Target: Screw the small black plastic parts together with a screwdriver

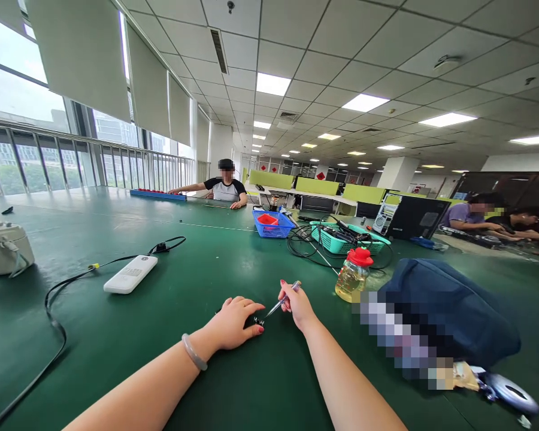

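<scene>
My right hand (297,304) is closed in a pen-like grip around a slim screwdriver (278,306) with a clear handle. Its shaft slants down to the left, and the tip meets a small black part (259,322) on the green tabletop. Wearing a grey bangle, my left hand (234,323) rests on the table and steadies that part between thumb and forefinger. The part is mostly covered by the fingers and too small to name more exactly.
A white power bank (131,274) and black cable (56,299) lie left. To the right stand a red-lidded bottle (353,276) and dark blue bag (453,311). Behind are a blue basket (273,228), a cable-filled green basket (336,242), and a person (226,187) across the table.
</scene>
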### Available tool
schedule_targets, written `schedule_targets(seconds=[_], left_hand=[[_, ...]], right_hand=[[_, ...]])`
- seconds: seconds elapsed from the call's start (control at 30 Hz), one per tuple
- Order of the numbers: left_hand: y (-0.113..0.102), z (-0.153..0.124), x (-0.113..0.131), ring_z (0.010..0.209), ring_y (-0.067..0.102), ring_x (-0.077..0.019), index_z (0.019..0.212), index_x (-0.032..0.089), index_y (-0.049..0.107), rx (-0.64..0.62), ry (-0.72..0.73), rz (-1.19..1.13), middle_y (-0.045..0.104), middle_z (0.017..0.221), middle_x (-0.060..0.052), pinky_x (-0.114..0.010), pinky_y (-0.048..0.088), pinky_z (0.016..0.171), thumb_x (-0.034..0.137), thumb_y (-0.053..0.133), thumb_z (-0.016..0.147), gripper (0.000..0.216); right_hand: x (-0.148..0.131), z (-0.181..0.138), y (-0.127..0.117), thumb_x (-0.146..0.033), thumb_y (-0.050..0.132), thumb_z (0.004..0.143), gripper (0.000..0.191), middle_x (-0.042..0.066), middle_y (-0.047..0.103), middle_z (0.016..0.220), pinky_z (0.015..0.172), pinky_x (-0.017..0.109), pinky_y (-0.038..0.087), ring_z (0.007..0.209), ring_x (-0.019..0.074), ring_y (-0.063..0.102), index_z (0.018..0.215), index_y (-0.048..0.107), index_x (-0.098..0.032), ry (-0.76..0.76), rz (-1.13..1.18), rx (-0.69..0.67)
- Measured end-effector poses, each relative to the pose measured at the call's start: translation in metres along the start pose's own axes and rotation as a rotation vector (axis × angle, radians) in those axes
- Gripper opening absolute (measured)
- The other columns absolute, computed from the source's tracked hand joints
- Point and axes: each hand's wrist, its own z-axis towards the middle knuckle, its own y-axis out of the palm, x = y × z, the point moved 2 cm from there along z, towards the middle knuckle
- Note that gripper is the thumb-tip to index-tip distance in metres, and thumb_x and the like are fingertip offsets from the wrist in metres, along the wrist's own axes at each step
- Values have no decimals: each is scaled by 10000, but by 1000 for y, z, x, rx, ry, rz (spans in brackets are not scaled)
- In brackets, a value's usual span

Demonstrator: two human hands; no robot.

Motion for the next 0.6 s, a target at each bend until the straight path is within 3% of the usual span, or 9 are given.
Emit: schedule_targets(seconds=[0.13,0.33,0.6], left_hand=[[5,1,11,1248,477,-315,1295,311,542,9,-57,37,587,1328,-72,-567,303,1083,473,531,881,445],[8,0,18,1220,490,-281,1195,318,586,-15,-66,62,594,1297,-55,-588,296,1076,323,370,960,320],[1,-8,0,1214,489,-264,1117,295,572,18,-151,100,592,1269,-55,-579,318,1052,237,377,953,261]], right_hand=[[-2,1,-4,-633,675,693,512,-84,294,338,373,234,338,319,62,283,463,529,-200,4,41,31],[-1,0,-8,-614,690,697,501,-81,288,344,373,240,337,329,61,272,462,540,-198,15,92,55],[-1,-2,-12,-610,702,686,483,-74,310,357,377,253,360,339,71,290,479,550,-200,20,141,93]])
